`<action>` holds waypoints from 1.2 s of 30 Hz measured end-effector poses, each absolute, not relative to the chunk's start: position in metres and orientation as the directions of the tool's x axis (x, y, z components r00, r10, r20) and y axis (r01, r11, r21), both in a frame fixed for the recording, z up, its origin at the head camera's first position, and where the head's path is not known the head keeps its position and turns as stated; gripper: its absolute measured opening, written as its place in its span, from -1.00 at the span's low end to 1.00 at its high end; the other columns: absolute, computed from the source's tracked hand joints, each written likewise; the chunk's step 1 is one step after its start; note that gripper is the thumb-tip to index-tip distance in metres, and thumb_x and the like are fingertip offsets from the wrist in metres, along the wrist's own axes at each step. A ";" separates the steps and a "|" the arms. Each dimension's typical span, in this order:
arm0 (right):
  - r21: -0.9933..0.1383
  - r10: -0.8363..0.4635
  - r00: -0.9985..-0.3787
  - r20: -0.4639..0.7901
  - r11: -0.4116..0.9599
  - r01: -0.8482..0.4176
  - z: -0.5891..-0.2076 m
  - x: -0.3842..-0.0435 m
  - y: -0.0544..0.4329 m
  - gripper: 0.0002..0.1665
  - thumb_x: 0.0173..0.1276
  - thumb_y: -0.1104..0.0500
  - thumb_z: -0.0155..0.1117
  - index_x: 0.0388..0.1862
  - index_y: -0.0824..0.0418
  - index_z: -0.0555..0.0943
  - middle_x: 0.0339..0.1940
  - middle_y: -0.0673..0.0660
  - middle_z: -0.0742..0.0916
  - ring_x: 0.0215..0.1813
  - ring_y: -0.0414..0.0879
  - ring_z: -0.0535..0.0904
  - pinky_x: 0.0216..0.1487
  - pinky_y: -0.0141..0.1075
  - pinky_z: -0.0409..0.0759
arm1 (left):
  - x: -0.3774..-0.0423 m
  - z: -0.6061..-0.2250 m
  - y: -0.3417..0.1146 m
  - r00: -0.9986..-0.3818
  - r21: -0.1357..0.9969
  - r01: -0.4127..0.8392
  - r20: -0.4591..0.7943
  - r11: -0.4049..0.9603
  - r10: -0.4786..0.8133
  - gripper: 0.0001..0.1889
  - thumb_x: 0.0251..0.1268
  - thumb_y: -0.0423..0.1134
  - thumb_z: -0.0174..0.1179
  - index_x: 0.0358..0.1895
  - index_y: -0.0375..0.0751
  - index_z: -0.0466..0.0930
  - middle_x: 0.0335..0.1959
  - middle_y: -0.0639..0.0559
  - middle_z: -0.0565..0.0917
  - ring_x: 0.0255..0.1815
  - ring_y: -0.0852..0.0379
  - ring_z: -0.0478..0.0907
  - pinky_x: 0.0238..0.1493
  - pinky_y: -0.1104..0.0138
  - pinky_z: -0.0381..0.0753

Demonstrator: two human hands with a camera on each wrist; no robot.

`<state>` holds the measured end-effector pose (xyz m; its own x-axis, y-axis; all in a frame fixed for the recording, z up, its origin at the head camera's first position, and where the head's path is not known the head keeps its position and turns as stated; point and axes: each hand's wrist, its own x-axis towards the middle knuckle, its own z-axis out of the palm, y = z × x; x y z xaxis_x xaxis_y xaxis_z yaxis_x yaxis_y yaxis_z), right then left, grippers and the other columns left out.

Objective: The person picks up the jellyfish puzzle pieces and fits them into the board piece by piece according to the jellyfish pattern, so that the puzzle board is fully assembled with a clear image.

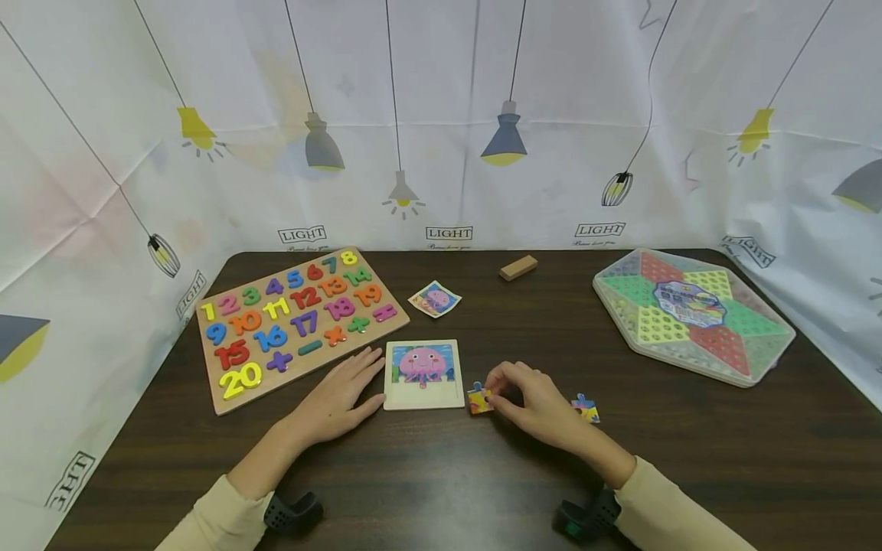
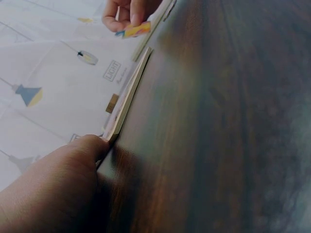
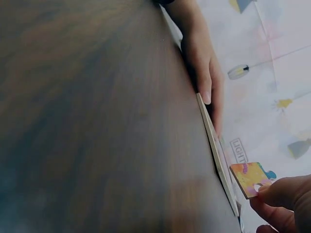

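Observation:
A pink octopus jigsaw puzzle sits in a pale wooden tray (image 1: 424,396), its bottom strip bare wood. My left hand (image 1: 339,396) lies with fairly straight fingers at the tray's left edge, the thumb touching its side. Just right of the tray, my right hand (image 1: 530,399) pinches a yellow puzzle piece (image 3: 250,177) with a blue tab between thumb and fingers, above the table. A second puzzle piece (image 1: 586,409), yellow and blue, lies on the table beyond the right hand, partly covered by it.
A number board (image 1: 219,399) with colourful numerals and signs lies at left. Behind the tray are a small octopus picture card (image 1: 435,299) and a wooden block (image 1: 518,268). A hexagonal Chinese checkers board (image 1: 692,315) lies at right. A printed curtain (image 1: 441,84) hangs behind the table.

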<state>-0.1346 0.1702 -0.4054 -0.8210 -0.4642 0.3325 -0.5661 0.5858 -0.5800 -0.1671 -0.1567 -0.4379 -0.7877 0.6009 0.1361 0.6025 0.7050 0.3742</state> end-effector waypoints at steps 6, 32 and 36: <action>-0.599 -0.451 -0.829 0.330 0.579 -0.554 -0.405 -0.141 0.158 -0.80 0.18 0.29 0.31 -0.27 0.07 0.53 -0.41 -0.19 0.58 -0.29 -0.19 0.48 -0.29 -0.22 0.46 | -0.167 -0.438 -0.157 -0.791 0.373 0.598 0.129 0.710 0.598 -0.35 0.36 0.10 -0.09 0.39 -0.19 0.14 0.42 -0.04 0.10 0.44 0.03 -0.09 0.36 0.08 -0.02; -0.638 -0.421 -0.851 0.313 0.571 -0.517 -0.409 -0.155 0.092 -0.86 0.13 0.27 0.34 -0.36 0.14 0.54 -0.45 -0.09 0.61 -0.31 -0.18 0.48 -0.30 -0.34 0.43 | -0.166 -0.434 -0.156 -0.792 0.380 0.596 0.131 0.708 0.597 -0.35 0.36 0.09 -0.08 0.39 -0.21 0.14 0.42 -0.05 0.10 0.44 0.01 -0.08 0.35 0.07 -0.01; -0.651 -0.411 -0.855 0.318 0.561 -0.512 -0.411 -0.157 0.087 -0.85 0.12 0.28 0.35 -0.37 0.14 0.55 -0.46 -0.09 0.62 -0.30 -0.20 0.50 -0.26 -0.32 0.47 | -0.166 -0.434 -0.156 -0.790 0.382 0.599 0.139 0.704 0.597 -0.36 0.36 0.08 -0.06 0.38 -0.22 0.15 0.41 -0.06 0.11 0.43 0.00 -0.07 0.35 0.06 0.00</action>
<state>-0.1571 0.0868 -0.4107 -0.8545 -0.4110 0.3176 -0.5117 0.5610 -0.6508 -0.1656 -0.1561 -0.4337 -0.7902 0.5970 0.1388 0.5988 0.7037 0.3823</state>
